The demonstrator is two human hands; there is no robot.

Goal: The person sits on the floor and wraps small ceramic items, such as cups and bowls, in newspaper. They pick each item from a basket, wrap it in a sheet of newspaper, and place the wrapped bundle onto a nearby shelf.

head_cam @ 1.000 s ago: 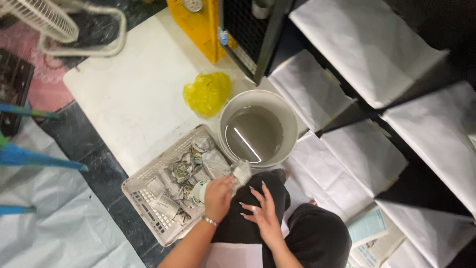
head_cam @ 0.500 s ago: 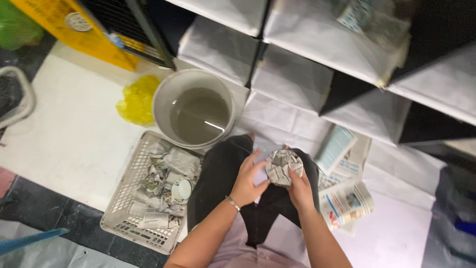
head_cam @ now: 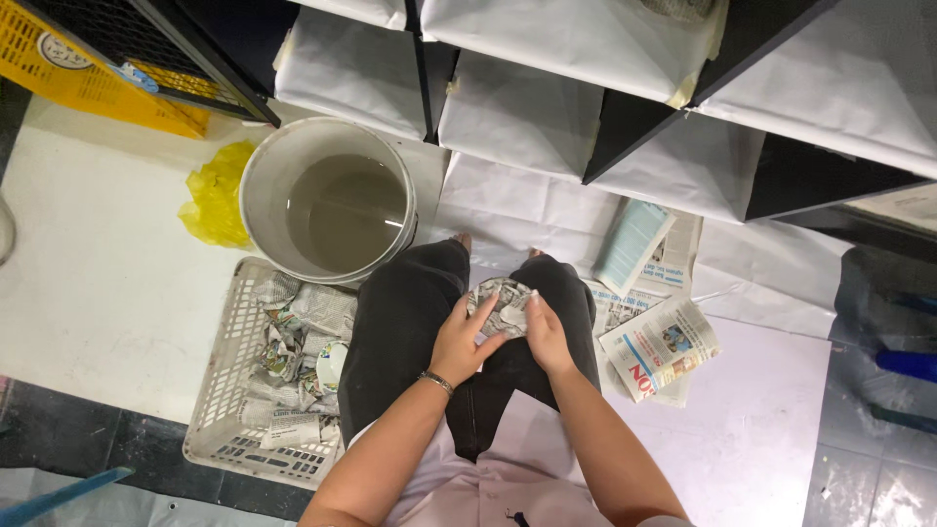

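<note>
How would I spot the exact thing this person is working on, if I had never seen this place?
Start at the big white bucket of murky water. Just below and right of it are the person's dark-trousered knees, where the left hand and right hand meet. Between them is a round newspaper-wrapped piece: unlike the similar bundles in the white basket, it alone sits on the lap.

— Where's the bundle?
— Wrapped bundle (head_cam: 500, 304) on the person's lap, left hand (head_cam: 461, 344) and right hand (head_cam: 543, 334) on either side of it.
— Left of the person?
— Basket (head_cam: 226, 390) on the floor, more wrapped pieces (head_cam: 298, 342) in it; bucket (head_cam: 327, 200) just beyond it.
— Right?
— Newspapers (head_cam: 659, 346) on the floor. Shelves (head_cam: 605, 107) ahead.
</note>
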